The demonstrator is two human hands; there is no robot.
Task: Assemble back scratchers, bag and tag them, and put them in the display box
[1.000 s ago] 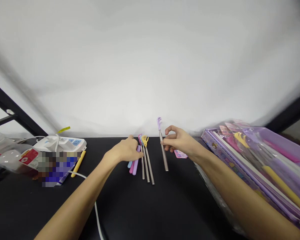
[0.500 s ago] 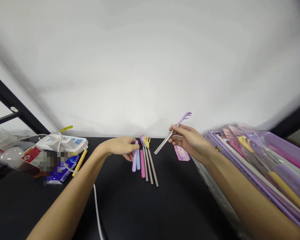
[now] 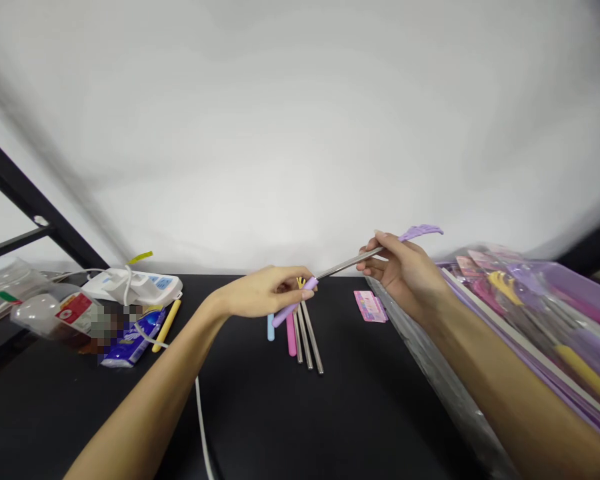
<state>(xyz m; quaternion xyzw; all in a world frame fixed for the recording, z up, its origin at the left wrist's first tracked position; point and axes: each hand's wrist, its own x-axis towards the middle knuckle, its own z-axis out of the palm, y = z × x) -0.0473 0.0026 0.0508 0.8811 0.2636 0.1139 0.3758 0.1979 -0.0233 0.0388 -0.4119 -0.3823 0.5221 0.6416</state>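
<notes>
My left hand (image 3: 265,290) is closed on a purple handle sleeve (image 3: 290,308), tilted above the black table. In my right hand (image 3: 400,267) is a back scratcher's metal rod (image 3: 347,265), topped by a purple claw head (image 3: 420,231) pointing right. The rod's lower end meets the open end of the sleeve; whether it is inside I cannot tell. Beneath my left hand lie a blue sleeve (image 3: 271,328), a pink sleeve (image 3: 291,335) and several metal rods (image 3: 312,340). One yellow claw head (image 3: 301,283) shows; the other heads are hidden behind my fingers.
A pink card (image 3: 370,307) lies near my right hand. On the right stands a purple box (image 3: 575,283) of packaged back scratchers (image 3: 535,327), beside clear plastic film (image 3: 430,363). At left are a power strip (image 3: 165,288), a yellow sleeve (image 3: 167,327), a blue packet (image 3: 133,340) and a white cable (image 3: 203,427).
My left hand has lifted the purple sleeve off the table and turned it to the right. My right hand has swung the rod flatter, bringing its end to the sleeve.
</notes>
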